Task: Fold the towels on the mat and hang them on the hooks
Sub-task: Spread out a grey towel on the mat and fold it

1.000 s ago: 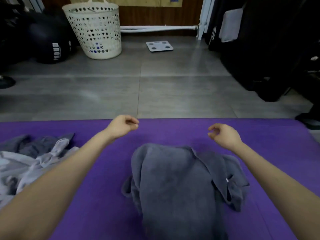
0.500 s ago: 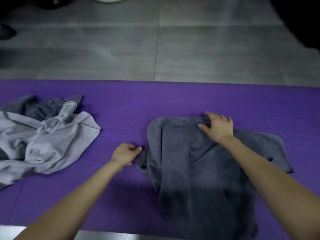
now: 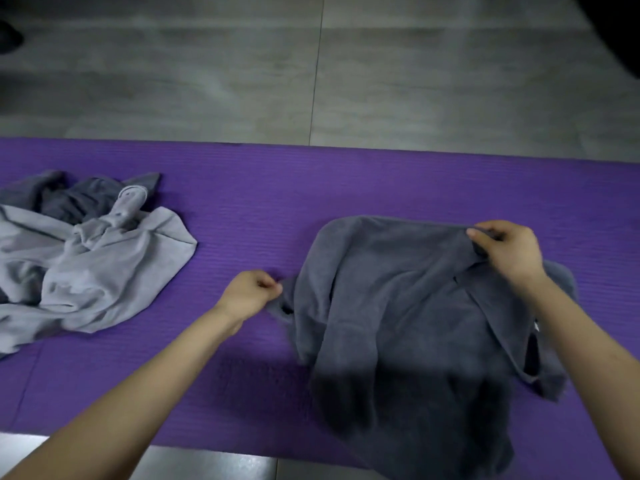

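Dark grey towel (image 3: pixel 398 306) held at two points on the purple mat (image 3: pixel 242 202).
The towel is spread, rumpled, over the right half of the mat, and its near end is carried past the mat's near edge. Its far edge is gripped by the right hand (image 3: pixel 509 254), whose fingers are curled round a raised fold of cloth. Its left corner is pinched between thumb and forefinger of the left hand (image 3: pixel 251 294), which is set low by the mat. The hands are kept well apart, one at each side of the towel. A crumpled light grey towel (image 3: pixel 104 271) is seen at the left end of the mat, laid partly over a darker grey towel (image 3: pixel 76 199). Grey floor tiles (image 3: pixel 311 81) are seen beyond the mat.
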The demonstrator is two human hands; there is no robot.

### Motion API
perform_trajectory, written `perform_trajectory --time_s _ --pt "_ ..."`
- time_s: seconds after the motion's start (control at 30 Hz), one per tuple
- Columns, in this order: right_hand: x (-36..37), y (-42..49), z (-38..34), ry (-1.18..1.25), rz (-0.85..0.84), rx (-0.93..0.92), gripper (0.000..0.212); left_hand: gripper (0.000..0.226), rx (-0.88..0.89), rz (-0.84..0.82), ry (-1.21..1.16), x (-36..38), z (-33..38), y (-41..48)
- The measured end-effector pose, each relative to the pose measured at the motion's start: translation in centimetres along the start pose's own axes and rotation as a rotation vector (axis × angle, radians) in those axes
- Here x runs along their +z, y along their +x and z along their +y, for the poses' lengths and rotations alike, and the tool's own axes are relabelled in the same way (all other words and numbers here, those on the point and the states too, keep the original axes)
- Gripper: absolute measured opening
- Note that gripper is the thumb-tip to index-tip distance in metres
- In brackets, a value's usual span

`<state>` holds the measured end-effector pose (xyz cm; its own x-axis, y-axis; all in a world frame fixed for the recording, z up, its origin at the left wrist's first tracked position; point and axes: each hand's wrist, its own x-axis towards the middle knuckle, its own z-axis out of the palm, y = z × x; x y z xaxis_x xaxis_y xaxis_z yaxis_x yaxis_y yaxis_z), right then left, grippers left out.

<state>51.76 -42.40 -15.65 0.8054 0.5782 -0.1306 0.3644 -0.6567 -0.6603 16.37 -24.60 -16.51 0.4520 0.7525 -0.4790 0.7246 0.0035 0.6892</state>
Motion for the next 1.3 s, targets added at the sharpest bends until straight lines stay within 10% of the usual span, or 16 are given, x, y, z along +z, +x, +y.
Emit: perform_trajectory --time_s 0.23,0.47,0.73,1.07,1.3 --pt "-3.5 1.0 0.0 0.206 0.098 0.051 0.014 0.026 0.192 0.44 -0.428 -8.6 5.8 -1.2" --pt "-5.3 -0.8 -3.5 0.052 0.168 0.002 0.016 0.03 0.168 0.832 0.005 -13.6 6.5 -2.6" --pt "-3.7 -2.7 -5.1 -0.532 -0.191 0.013 0.016 0.031 -0.34 0.179 0.904 -13.6 3.0 -3.0" --pt "-4.6 -6.8 -10.4 0.184 -0.567 -0.284 0.017 0.057 0.631 -0.013 0.598 -3.4 10.8 5.1" --pt "-8.6 -7.9 -12.3 0.251 -0.589 -0.401 0.01 0.043 0.746 -0.555 0.798 3.3 20.2 3.1"
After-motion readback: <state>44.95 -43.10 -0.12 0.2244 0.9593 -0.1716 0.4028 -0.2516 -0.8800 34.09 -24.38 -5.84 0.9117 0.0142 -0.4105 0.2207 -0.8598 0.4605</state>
